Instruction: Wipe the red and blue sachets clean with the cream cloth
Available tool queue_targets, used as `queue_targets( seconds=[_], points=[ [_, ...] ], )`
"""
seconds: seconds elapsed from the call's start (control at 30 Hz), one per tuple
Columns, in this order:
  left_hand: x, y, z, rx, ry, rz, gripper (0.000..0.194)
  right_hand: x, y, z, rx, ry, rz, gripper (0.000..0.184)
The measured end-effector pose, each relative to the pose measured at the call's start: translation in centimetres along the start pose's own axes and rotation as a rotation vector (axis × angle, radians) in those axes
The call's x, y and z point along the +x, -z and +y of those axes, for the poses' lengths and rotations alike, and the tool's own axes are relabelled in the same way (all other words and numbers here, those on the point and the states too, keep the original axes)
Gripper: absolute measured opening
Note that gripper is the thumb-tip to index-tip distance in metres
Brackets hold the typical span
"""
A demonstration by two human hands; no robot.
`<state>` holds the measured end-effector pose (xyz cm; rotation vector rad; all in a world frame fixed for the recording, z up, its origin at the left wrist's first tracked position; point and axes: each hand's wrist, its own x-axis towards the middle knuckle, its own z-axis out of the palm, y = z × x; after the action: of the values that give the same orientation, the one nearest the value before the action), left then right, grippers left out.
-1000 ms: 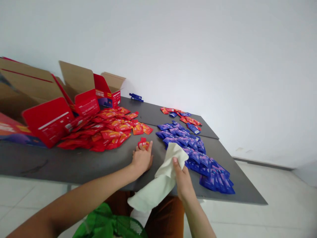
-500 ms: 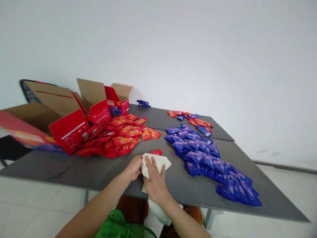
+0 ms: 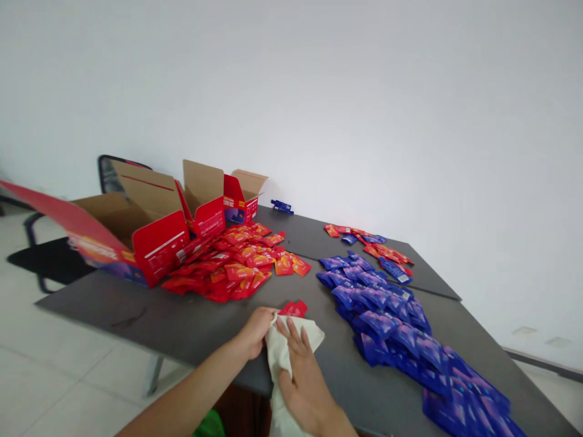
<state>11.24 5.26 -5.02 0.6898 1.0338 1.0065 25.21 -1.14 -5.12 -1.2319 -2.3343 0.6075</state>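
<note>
A cream cloth (image 3: pixel 279 349) lies over the near edge of the dark grey table (image 3: pixel 182 325), part of it hanging down. My left hand (image 3: pixel 259 331) has its fingers closed around the cloth's left side. Flat on top of the cloth rests my right hand (image 3: pixel 303 370), fingers stretched out and slightly apart. Just beyond the cloth a red packet (image 3: pixel 294 308) shows, its near part covered by the cloth. To the left is a heap of red and orange packets (image 3: pixel 228 264); to the right, a long pile of blue packets (image 3: pixel 378 303).
Open red cardboard boxes (image 3: pixel 159 246) line the table's left side, with a black chair (image 3: pixel 54 258) behind them. Mixed red and blue packets (image 3: pixel 387 255) lie at the far right. A few blue items (image 3: pixel 282 207) sit near the white wall (image 3: pixel 341 109).
The view has shifted, so the table appears lower and further right. My right hand has flattened on the cloth, and the cloth looks more spread out. My left hand still grips its side.
</note>
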Motion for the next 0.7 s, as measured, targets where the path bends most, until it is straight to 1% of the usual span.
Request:
queue_targets(
  seconds=[0.03,0.1,0.2,0.23,0.27,0.33,0.4,0.47,0.53,0.6,0.67,0.7],
  points=[
    [-0.2,0.1,0.2,-0.016,0.021,-0.022,0.011,-0.1,-0.2,0.1,0.039,-0.001,0.013,0.073],
    [-0.8,0.3,0.6,-0.040,0.113,-0.124,0.019,0.4,-0.4,0.8,0.078,-0.060,0.074,0.067],
    [-1.7,0.7,1.0,-0.018,0.252,-0.329,0.039,2.2,0.2,2.6,0.029,-0.184,0.124,0.058],
    [-1.7,0.7,1.1,0.003,0.268,-0.358,0.042,2.8,0.4,3.0,0.002,-0.210,0.117,0.056],
    [-1.5,0.7,1.1,0.024,0.273,-0.355,0.041,3.2,0.7,3.3,-0.018,-0.224,0.103,0.055],
    [-0.8,0.4,1.0,0.041,0.259,-0.279,0.033,3.6,1.1,3.0,-0.030,-0.195,0.074,0.052],
    [-0.1,-0.1,0.7,0.007,0.236,-0.200,0.020,3.2,1.3,1.8,-0.020,-0.093,0.069,0.051],
    [0.0,-0.5,0.5,-0.037,0.229,-0.154,0.009,2.2,1.5,0.3,-0.010,0.016,0.104,0.050],
    [-1.0,-0.5,0.8,-0.041,0.189,-0.149,0.011,0.7,2.0,-0.9,0.034,0.094,0.181,0.044],
    [-2.7,-0.1,1.9,0.014,0.089,-0.188,0.021,-1.1,2.9,-1.2,0.105,0.149,0.288,0.034],
    [-4.2,0.7,4.2,0.119,-0.070,-0.184,0.034,-2.7,3.8,-0.6,0.164,0.133,0.446,0.027],
    [-4.6,1.1,5.7,0.202,-0.168,-0.115,0.038,-3.2,4.2,-0.1,0.187,0.079,0.552,0.025]
  ],
)
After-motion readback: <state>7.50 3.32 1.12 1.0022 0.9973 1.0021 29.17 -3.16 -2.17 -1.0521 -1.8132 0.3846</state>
